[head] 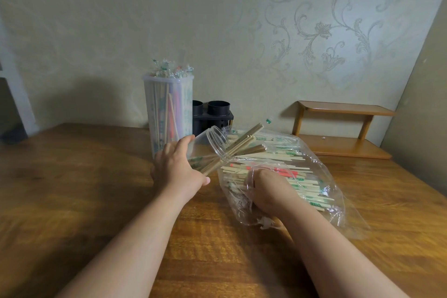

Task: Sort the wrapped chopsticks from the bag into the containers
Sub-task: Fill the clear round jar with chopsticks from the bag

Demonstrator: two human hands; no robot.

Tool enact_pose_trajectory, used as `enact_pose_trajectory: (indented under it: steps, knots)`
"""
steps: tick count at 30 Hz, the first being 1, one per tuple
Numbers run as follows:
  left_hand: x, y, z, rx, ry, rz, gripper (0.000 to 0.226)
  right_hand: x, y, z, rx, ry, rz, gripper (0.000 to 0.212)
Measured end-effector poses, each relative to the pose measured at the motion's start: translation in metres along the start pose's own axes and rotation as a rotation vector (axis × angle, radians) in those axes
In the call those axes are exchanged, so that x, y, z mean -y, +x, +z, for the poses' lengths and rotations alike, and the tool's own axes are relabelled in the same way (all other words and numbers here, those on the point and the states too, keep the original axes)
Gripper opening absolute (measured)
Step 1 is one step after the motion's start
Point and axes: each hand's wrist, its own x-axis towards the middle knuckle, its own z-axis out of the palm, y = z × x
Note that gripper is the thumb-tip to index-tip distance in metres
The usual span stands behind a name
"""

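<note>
Hands: two – a left hand [176,164] and a right hand [266,189], both bare-armed over the wooden table [96,176].
Left hand: wrapped round the body of a clear jar [208,145], thumb underneath, holding it tipped on its side with the mouth facing 2 o'clock.
Right hand: pushed into the mouth of the bag [338,203], knuckles up, on the pile; the plastic hides the fingertips, so I cannot tell whether it grasps anything.
Containers: three – the clear jar, one tall translucent container [167,109] standing upright at 12 o'clock from the left hand, and one black holder [217,113] with two round tubes, just beside the tall one at its 3 o'clock.
Bag: one, clear plastic, lying flat at 3 o'clock from the jar, its mouth towards the person.
Chopsticks in the jar [244,144]: a small bundle, too overlapped to count; long axis runs 7 to 1 o'clock, ends sticking out of the mouth over the bag.
Chopsticks in the bag [290,155]: dozens, uncounted, lying flat with long axes roughly 9 to 3 o'clock; green-printed and red-printed wrappers are mixed.
Chopsticks in the tall container: many, upright, wrapper ends poking above the rim.
Shelf [343,109]: one wooden, two tiers, at 2 o'clock from the bag by the wall.
</note>
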Motion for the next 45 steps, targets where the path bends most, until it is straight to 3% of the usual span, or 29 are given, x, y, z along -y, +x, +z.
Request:
enact_pose_trajectory:
  steps: [7, 10, 13, 32, 39, 45]
  knots:
    - [0.000, 0.000, -0.001, 0.002, 0.003, 0.005, 0.102, 0.000, -0.001, 0.001, -0.018, -0.009, -0.010, 0.005]
    - [0.000, 0.000, -0.001, 0.002, -0.006, 0.006, 0.102, 0.000, 0.000, 0.004, -0.033, -0.012, -0.016, 0.020]
    - [0.000, 0.000, -0.001, -0.001, -0.004, 0.008, 0.102, 0.002, -0.001, 0.000, -0.043, -0.004, -0.008, 0.013]
    - [0.001, 0.000, 0.001, -0.012, -0.002, 0.007, 0.102, 0.009, -0.008, -0.007, 0.095, -0.053, 0.037, 0.013]
    - [0.001, 0.000, 0.002, -0.010, 0.000, 0.003, 0.102, 0.016, -0.013, -0.014, 0.087, -0.082, 0.007, 0.029]
    - [0.001, 0.000, 0.001, -0.004, -0.003, 0.002, 0.102, 0.016, -0.015, -0.019, -0.014, -0.058, -0.024, 0.013]
